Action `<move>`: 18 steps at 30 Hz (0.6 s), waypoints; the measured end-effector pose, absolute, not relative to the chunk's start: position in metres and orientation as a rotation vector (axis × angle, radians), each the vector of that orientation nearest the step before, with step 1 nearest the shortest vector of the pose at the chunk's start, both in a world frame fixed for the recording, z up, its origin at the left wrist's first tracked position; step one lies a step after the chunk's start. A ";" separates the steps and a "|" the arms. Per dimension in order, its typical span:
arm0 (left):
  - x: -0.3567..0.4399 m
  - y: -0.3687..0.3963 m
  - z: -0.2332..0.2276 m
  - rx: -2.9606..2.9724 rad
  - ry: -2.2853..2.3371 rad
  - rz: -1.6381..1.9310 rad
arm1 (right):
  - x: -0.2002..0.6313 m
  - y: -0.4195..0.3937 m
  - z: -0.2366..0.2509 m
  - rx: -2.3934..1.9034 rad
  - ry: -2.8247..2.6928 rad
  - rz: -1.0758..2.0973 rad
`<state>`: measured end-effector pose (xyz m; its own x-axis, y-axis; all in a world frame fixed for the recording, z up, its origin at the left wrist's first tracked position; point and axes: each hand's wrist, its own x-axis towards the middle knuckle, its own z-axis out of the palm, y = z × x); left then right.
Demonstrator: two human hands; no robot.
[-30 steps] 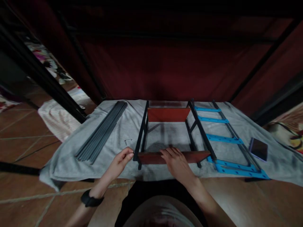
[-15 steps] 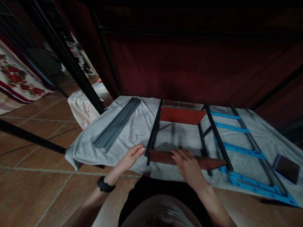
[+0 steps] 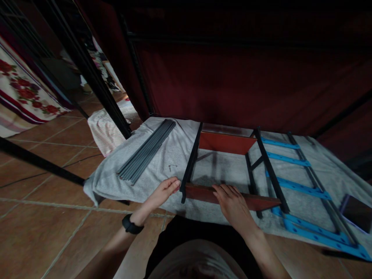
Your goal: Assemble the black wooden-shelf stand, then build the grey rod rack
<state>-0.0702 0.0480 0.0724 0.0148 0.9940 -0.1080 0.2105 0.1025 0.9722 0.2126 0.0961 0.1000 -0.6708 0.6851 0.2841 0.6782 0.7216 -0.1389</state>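
Observation:
A rack of black side bars [image 3: 192,161] joined by reddish-brown boards lies on the grey cloth before me. My right hand [image 3: 232,199] rests over the near board [image 3: 200,192], its fingers curled across the upper edge. At the rack's near left corner, my left hand [image 3: 167,190] is closed in a pinch beside the black bar. Whatever its fingertips hold, if anything, is too small to make out. A few small metal pieces [image 3: 172,166], perhaps screws or a hex key, lie on the cloth just beyond that hand. The far board [image 3: 226,142] spans the bars at the back.
A bundle of grey tubes [image 3: 147,153] lies to the left on the grey cloth [image 3: 101,186]. On the right are blue perforated strips [image 3: 302,188] joined with dark tubes, and a phone [image 3: 357,213]. Black posts [image 3: 87,73] stand at left; a dark red curtain [image 3: 232,85] hangs behind.
The whole scene has shifted slightly rightward in view. Both hands keep nearly the same places on and beside the rack.

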 end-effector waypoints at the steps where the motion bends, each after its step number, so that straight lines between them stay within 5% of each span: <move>1: -0.070 0.048 0.073 1.297 1.390 1.003 | 0.213 0.096 0.100 -1.066 -2.610 0.031; 18: -0.070 0.047 0.072 1.324 1.348 1.013 | 0.213 0.096 0.100 -1.055 -2.615 -0.011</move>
<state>-0.0704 0.0465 0.0717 0.0464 0.9958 -0.0784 0.2016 0.0675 0.9771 0.2126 0.0960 0.1005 -0.6758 0.6747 0.2968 0.6772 0.7273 -0.1112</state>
